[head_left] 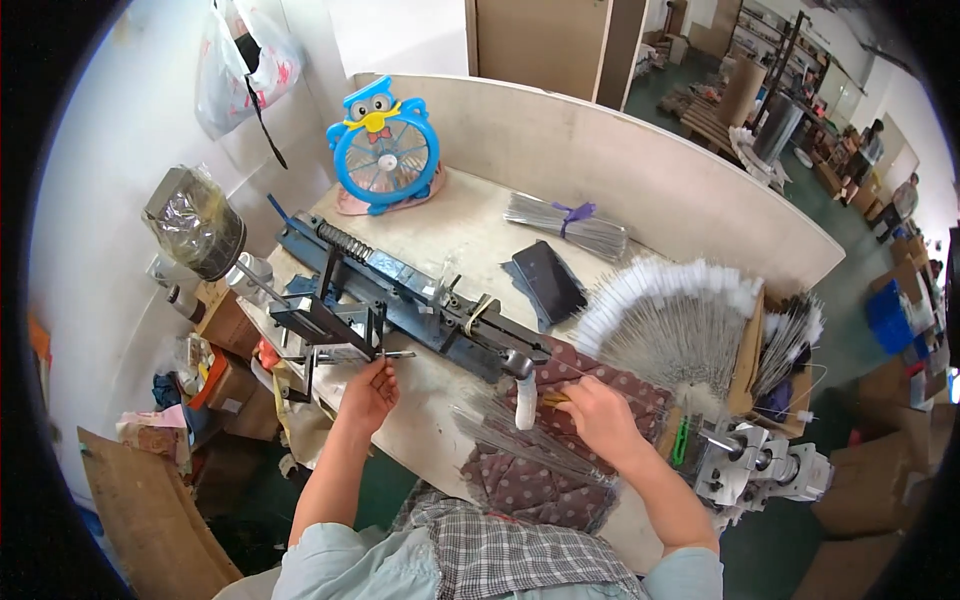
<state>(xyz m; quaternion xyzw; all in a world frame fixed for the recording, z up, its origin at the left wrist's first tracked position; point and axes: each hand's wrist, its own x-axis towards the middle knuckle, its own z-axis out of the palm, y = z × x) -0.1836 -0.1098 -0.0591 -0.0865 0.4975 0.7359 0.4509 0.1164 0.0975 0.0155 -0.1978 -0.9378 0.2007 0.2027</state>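
Observation:
My left hand (372, 392) is closed, thumb and fingertips pinched together at the lower end of a dark metal clamp fixture (322, 318). What the fingertips grip there is too small to make out. My right hand (598, 412) is closed around a small yellow piece (553, 399), beside the white-wrapped lever handle (525, 402) of a long bench machine (425, 310). Below the right hand, a loose pile of thin metal wires (540, 445) rests on a brown dotted quilted cloth (505, 482).
A fan-shaped stack of wires with white ends (670, 320) lies at the right, near a metal mechanism (765, 465). Behind the machine are a dark phone (549, 280), a tied wire bundle (565, 225) and a blue cartoon fan (385, 160). A lamp (195, 222) stands at left.

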